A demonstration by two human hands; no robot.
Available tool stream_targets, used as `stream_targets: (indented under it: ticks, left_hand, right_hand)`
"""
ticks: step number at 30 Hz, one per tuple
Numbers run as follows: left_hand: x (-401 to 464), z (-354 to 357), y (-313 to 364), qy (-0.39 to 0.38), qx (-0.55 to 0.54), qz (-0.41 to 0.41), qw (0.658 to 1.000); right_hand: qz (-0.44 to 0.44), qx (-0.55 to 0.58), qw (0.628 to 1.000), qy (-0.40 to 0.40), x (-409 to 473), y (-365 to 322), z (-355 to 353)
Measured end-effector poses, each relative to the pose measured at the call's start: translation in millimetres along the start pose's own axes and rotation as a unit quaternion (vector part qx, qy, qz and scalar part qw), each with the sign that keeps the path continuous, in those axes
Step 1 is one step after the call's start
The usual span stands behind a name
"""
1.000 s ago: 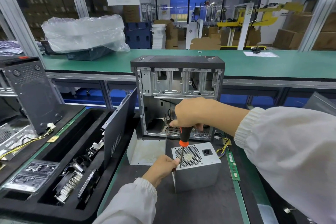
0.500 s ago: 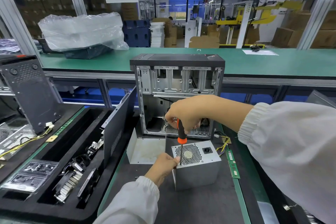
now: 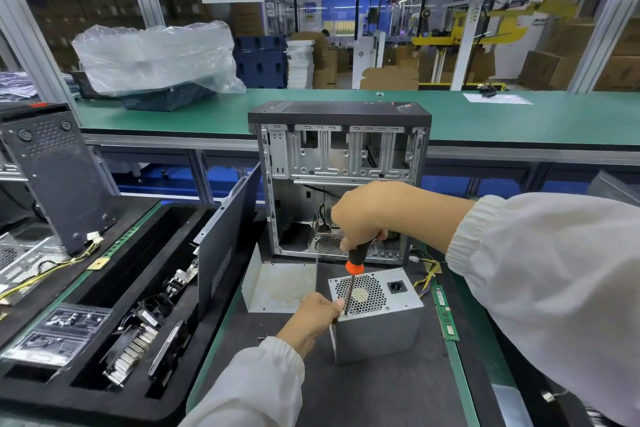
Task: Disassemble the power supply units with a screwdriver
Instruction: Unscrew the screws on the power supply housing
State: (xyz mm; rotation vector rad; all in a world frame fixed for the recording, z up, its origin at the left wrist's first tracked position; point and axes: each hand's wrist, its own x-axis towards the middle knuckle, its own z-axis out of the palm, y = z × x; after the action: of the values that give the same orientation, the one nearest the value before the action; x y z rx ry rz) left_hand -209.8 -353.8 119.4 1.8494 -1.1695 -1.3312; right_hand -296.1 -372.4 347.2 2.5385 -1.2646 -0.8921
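Little has shifted: right hand (image 3: 363, 215) keeps its grip round the black-and-orange screwdriver (image 3: 352, 274), tip at the near-left corner of the boxy grey metal power supply (image 3: 377, 317) with a perforated top, standing on the dark desk (image 3: 381, 392). Left hand (image 3: 317, 317) pinches that corner. Behind stands an open steel computer case (image 3: 341, 180); a green memory stick (image 3: 445, 314) lies beside.

My right hand (image 3: 363, 215) grips the black-and-orange screwdriver (image 3: 356, 255) upright, its shaft running down to the near-left corner of the top face of the power supply unit (image 3: 375, 315). That grey box stands on the dark mat of the bench (image 3: 381, 392), fan grille facing up. My left hand (image 3: 317, 317) holds the unit's left edge, thumb beside the tip. Just beyond stands an open computer case (image 3: 341, 163), its side panel (image 3: 221, 250) leaning at the left. A bent metal plate (image 3: 277, 286) lies between case and unit. A green memory stick (image 3: 445, 314) lies to the right. A black foam tray (image 3: 104, 288) with parts sits at the left.
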Motion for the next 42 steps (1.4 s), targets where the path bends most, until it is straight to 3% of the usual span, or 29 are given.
stream_targets:
  ticks: [7,11,17,20,26,32,39,42]
  left_hand:
    - [-3,-2,1,-0.016,-0.017,-0.011,1.0]
    - [-4,-2,2,-0.025,-0.013,-0.017,0.999]
    - [-1,3,1,-0.011,0.033,-0.016,0.999]
    - [-1,3,0,-0.004,0.043,-0.009,0.999]
    - [-3,-1,1,-0.015,0.038,0.003,0.999]
    - [-3,-3,-2,-0.008,0.023,0.016,1.0]
    - [-8,-5,-16,0.113,-0.026,0.134,0.984]
    - [-14,-9,-19,0.113,-0.014,0.222,0.968]
  right_hand:
    - [-0.015,0.001,0.997,-0.072,-5,-5,-3]
    - [-0.003,-0.045,0.996,-0.071,-4,-6,-2]
    - [0.002,0.018,0.997,-0.074,-5,-2,0]
    - [-0.014,-0.056,0.998,-0.03,-10,-7,-2]
    - [-0.03,-0.2,0.978,-0.049,-11,-20,-1]
    - [-0.007,-0.103,0.995,-0.013,5,-17,8]
    - [-0.029,-0.16,0.986,0.034,-1,-17,8]
    - [-0.032,-0.152,0.986,0.057,0,-19,8]
